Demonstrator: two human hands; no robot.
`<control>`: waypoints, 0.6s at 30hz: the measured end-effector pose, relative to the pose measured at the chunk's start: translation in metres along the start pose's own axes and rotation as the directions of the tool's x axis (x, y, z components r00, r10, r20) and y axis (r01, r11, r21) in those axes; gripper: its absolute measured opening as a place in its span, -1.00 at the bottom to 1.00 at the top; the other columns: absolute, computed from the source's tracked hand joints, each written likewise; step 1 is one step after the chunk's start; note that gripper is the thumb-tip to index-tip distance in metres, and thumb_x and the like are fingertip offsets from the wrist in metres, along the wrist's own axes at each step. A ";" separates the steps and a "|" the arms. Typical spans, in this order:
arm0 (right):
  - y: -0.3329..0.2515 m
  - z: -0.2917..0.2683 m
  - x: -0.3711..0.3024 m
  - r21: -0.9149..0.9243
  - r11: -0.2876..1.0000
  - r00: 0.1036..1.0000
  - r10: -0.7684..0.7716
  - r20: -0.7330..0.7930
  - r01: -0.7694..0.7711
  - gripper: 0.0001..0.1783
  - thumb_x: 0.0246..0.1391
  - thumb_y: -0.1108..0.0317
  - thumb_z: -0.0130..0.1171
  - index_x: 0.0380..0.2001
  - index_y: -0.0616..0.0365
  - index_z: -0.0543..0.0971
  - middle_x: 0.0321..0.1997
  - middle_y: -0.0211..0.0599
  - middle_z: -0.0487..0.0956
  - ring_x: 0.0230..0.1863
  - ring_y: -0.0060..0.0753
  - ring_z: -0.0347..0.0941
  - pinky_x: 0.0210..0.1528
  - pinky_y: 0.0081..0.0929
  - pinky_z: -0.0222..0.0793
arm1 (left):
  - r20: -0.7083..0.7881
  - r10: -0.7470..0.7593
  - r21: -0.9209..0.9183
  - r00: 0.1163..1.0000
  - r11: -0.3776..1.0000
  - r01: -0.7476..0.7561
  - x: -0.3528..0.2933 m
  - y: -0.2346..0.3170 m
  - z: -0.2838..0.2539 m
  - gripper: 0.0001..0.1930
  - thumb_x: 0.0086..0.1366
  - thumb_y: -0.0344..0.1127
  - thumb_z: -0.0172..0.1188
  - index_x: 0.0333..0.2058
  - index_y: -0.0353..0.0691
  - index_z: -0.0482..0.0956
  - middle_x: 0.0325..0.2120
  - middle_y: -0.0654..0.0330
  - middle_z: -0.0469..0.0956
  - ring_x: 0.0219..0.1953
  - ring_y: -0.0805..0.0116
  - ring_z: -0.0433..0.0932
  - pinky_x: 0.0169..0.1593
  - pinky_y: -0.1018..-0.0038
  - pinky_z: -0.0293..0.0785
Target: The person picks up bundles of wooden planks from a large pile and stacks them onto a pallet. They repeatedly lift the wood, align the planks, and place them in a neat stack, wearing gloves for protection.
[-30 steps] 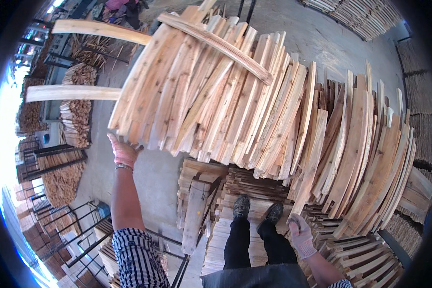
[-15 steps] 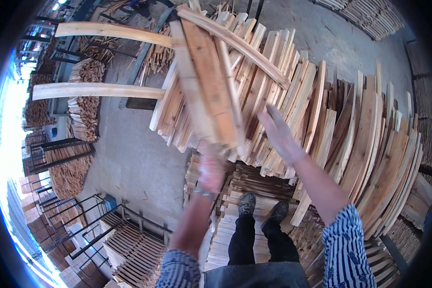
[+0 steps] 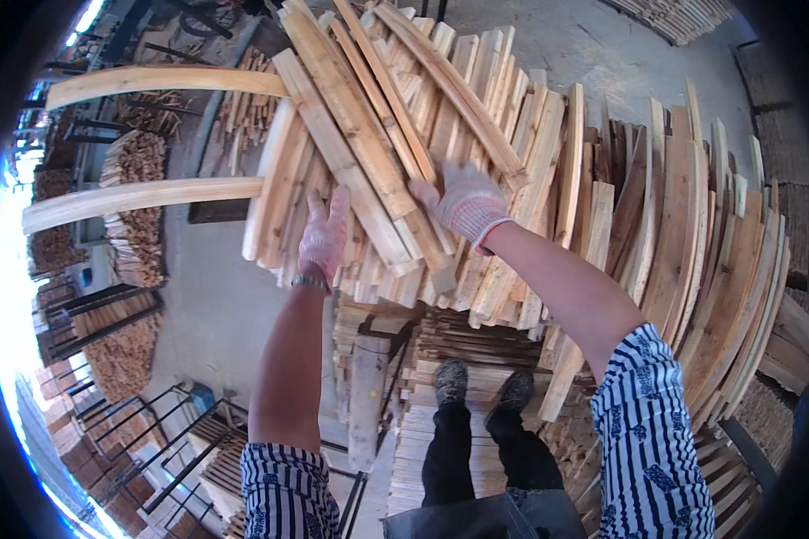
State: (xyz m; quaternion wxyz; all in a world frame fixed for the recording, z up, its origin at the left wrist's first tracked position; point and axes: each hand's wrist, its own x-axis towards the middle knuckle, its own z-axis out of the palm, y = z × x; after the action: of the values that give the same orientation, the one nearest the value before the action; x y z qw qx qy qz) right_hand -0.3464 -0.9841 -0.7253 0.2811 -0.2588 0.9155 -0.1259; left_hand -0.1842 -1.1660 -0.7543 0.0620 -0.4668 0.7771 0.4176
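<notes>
Several long wooden boards (image 3: 343, 112) lie slantwise across the top of a stack of lumber (image 3: 490, 278), their near ends between my two hands. My left hand (image 3: 325, 235), in a pale knitted glove, has its fingers stretched out along the left side of the outermost board (image 3: 346, 171). On the other side is my right hand (image 3: 469, 202), also gloved. Its thumb is spread toward the boards' right edge, and its fingers are slightly blurred. Neither hand is wrapped round a board.
Two planks (image 3: 153, 190) jut out leftward from the stack. Another strip (image 3: 454, 90) lies diagonally at the far right of the boards. More timber (image 3: 683, 242) leans in a row on the right. My feet stand on stacked slats (image 3: 422, 440); metal racks (image 3: 175, 449) are at lower left.
The slanting boards were moving and blurred at my left hand; now they lie more settled on the stack. My left hand has moved left and opened; my right hand has come in toward the boards.
</notes>
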 end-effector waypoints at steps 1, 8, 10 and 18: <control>0.000 -0.015 0.005 -0.097 0.995 0.999 0.034 -0.016 -0.036 -0.07 0.29 -0.33 -0.13 0.41 0.23 0.12 0.24 0.21 0.38 0.21 0.03 0.45 0.21 -0.14 0.40 | 0.084 -0.125 -0.051 0.989 0.990 0.130 0.010 0.002 0.007 0.14 0.23 0.57 -0.12 0.46 -0.28 -0.15 0.42 -0.18 0.06 0.46 -0.10 0.04 0.47 0.19 -0.05; 0.068 -0.024 0.047 0.192 0.962 0.979 0.201 -0.015 -0.195 -0.25 0.35 -0.11 -0.08 0.32 0.28 0.09 0.08 0.30 0.49 0.06 0.17 0.56 0.12 -0.19 0.52 | -0.064 -0.032 0.143 0.997 0.989 0.041 0.013 0.014 0.051 0.23 0.18 0.62 -0.12 0.45 -0.33 -0.24 0.48 -0.16 -0.21 0.52 -0.09 -0.28 0.50 0.12 -0.28; 0.032 -0.006 0.037 0.119 0.977 0.983 0.180 -0.028 -0.176 -0.23 0.31 -0.08 0.04 0.29 0.29 0.10 0.06 0.30 0.50 0.02 0.15 0.58 0.03 -0.22 0.57 | 0.031 0.038 -0.261 0.999 0.965 -0.029 0.009 0.010 0.042 0.18 0.22 0.47 0.07 0.45 -0.36 -0.19 0.43 -0.15 0.01 0.48 -0.01 -0.06 0.48 0.22 -0.11; 0.049 -0.059 0.029 0.729 0.657 0.981 0.107 0.163 -0.192 -0.50 0.23 0.11 0.17 0.07 0.26 0.48 -0.10 -0.08 0.64 -0.39 -0.22 0.63 -0.29 -0.34 0.61 | 0.290 -0.012 -0.643 0.957 0.739 0.204 0.004 0.026 0.051 0.04 0.25 0.21 0.30 0.44 -0.28 -0.04 0.34 0.03 0.27 0.34 0.21 0.28 0.37 0.37 0.19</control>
State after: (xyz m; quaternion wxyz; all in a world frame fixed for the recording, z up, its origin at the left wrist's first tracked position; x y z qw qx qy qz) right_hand -0.4211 -0.9542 -0.7093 0.4192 -0.0524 0.7872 -0.4493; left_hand -0.2219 -1.1270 -0.7734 0.0196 -0.4423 0.5323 0.7216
